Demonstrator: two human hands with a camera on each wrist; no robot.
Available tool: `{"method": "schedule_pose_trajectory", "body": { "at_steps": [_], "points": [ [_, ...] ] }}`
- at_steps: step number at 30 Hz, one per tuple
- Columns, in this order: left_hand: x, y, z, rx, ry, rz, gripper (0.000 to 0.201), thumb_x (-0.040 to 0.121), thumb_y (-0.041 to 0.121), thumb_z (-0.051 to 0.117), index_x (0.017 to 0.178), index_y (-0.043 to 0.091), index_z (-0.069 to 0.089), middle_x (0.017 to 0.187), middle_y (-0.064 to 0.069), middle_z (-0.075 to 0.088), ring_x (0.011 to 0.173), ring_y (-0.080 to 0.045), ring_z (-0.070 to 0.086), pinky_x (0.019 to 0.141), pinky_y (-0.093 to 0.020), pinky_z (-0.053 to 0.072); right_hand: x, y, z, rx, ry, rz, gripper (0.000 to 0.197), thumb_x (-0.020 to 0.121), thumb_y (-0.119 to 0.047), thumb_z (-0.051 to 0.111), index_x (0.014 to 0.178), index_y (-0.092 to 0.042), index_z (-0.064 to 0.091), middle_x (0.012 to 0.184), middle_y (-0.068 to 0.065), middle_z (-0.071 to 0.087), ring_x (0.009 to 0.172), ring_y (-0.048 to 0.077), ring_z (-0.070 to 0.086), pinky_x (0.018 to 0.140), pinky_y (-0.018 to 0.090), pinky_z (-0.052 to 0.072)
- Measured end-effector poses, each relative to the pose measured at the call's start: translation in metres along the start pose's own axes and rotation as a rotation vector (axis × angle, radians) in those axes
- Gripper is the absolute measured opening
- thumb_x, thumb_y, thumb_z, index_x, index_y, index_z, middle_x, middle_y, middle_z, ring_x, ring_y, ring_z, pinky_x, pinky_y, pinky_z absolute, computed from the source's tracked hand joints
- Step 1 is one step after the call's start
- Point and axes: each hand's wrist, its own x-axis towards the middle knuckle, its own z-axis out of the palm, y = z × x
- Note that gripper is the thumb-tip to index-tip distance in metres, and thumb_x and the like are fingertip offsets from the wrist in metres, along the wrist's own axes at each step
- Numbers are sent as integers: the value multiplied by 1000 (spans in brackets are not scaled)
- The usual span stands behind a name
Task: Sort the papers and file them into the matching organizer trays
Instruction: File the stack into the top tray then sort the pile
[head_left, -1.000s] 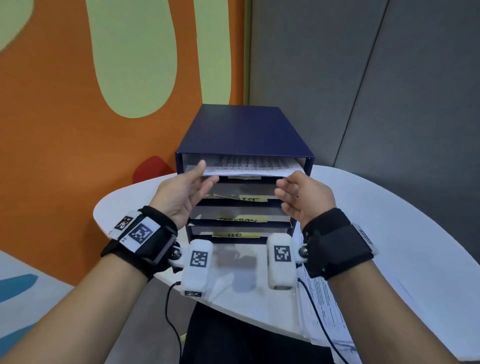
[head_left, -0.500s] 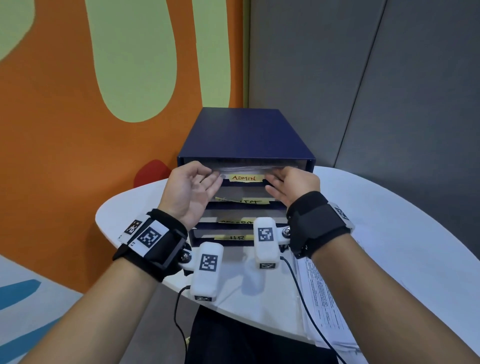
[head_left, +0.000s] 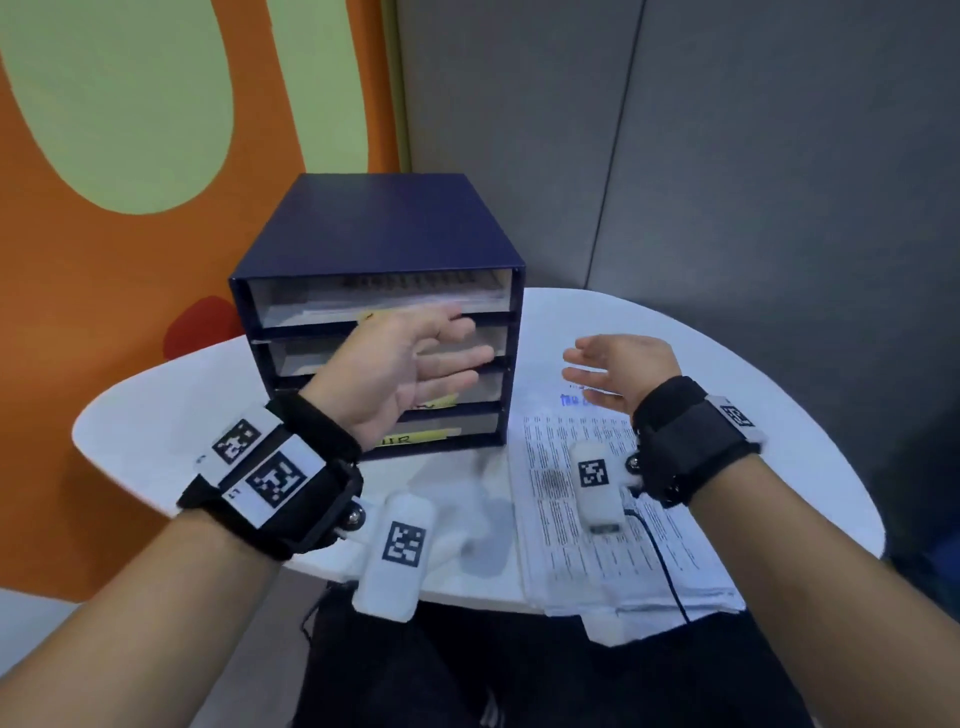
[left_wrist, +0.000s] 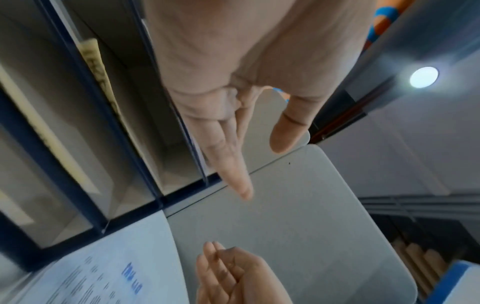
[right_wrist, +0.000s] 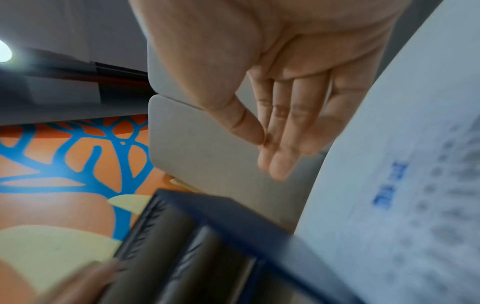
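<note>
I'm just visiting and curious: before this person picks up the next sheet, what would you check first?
1. Left hand free: ok, open, holds nothing.
2. Right hand free: ok, open above the paper stack.
3. Papers left to sort: ok, the stack lies on the table beside the organizer.
4. Top tray filed: ok, sheets lie inside.
5. Top sheet's category: cannot tell, print blurred.
6. Tray labels readable: cannot tell, left hand covers most.

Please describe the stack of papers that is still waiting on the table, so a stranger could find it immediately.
On the white table, look right of the dark blue organizer. The stack of papers lies flat there, overhanging the near edge; unlike the filed sheets, it sits outside any tray.
</note>
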Motion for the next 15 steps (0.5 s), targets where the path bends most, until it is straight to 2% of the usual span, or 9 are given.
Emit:
{"method": "schedule_pose_trajectory", "body": {
  "at_steps": [1,3,6,7,8,11,13,15],
  "points": [
    [3,-6,10,39,-39,-28,27,96,10,50,122,8,58,123,-7,67,98,-26,72,81,-33,60,5,4,-10,-27,22,9,16,95,-9,50,106,-5,61,94,8,70,67,16,67,60,24,45],
    [10,-21,30,141,-79,-84,27,97,14,53,122,8,61,116,-8,71,93,-25,74,81,-33,60,16,15,-29,-111,75,11,15,95,-8,49,98,-4,62,89,9,69,58,15,65,55,22,42],
    [28,-56,57,369,-71,-188,24,97,14,56,118,5,62,118,-13,68,88,-23,69,78,-32,56,33,43,-56,-355,134,1,8,86,-9,61,82,-8,67,92,14,71,64,19,65,56,21,44],
    [36,-71,63,511,-76,-186,23,96,14,56,117,8,62,119,-12,67,90,-21,67,76,-30,54,38,53,-63,-463,149,5,5,81,-11,65,84,-11,70,91,12,72,69,20,65,60,22,47],
    [45,-86,67,686,-92,-147,24,95,15,57,118,11,63,119,-10,66,93,-20,65,79,-30,54,43,66,-69,-575,168,12,14,77,-14,69,90,-14,71,91,8,71,75,20,64,66,23,49],
    [70,-118,79,1151,-184,24,37,91,18,58,127,19,60,131,-1,61,113,-18,60,97,-30,49,46,98,-75,-917,96,54,39,69,-25,78,106,-21,64,105,-1,65,93,19,63,78,22,48],
    [88,-129,91,1366,-256,98,49,91,14,55,139,21,49,145,-1,48,127,-21,50,105,-33,43,43,113,-72,-1183,33,22,46,72,-32,76,114,-21,61,114,1,61,100,21,62,82,26,51],
    [111,-136,99,1573,-259,151,63,89,9,55,148,19,35,152,-4,36,137,-26,39,112,-41,34,46,119,-68,-1334,19,-21,48,78,-36,72,122,-21,57,121,5,58,107,25,59,88,31,51]
  ]
}}
